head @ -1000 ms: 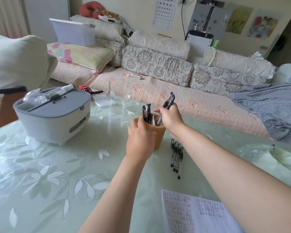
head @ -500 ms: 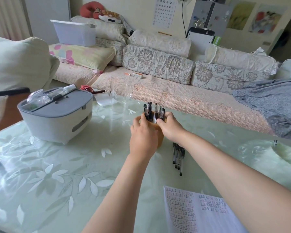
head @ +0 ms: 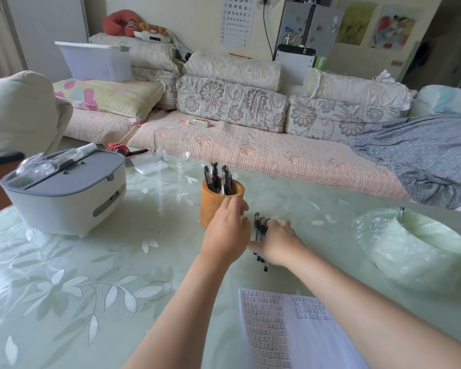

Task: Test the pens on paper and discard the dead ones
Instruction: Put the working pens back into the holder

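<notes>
Loose pens [head: 259,224] on the tabletop [head: 117,262] are covered by the right hand [head: 277,243], fingers [head: 284,225] flat; the left hand [head: 228,230] is held relaxed beside the cup [head: 210,206].

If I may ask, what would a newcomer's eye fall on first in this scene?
Mid-table, an orange pen cup bristling with black pens draws the eye, the left hand beside it. To its right, the right hand lies over a row of loose pens; a scribbled paper sits at the near edge.

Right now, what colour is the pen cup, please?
The pen cup is orange-tan; head view.
</notes>
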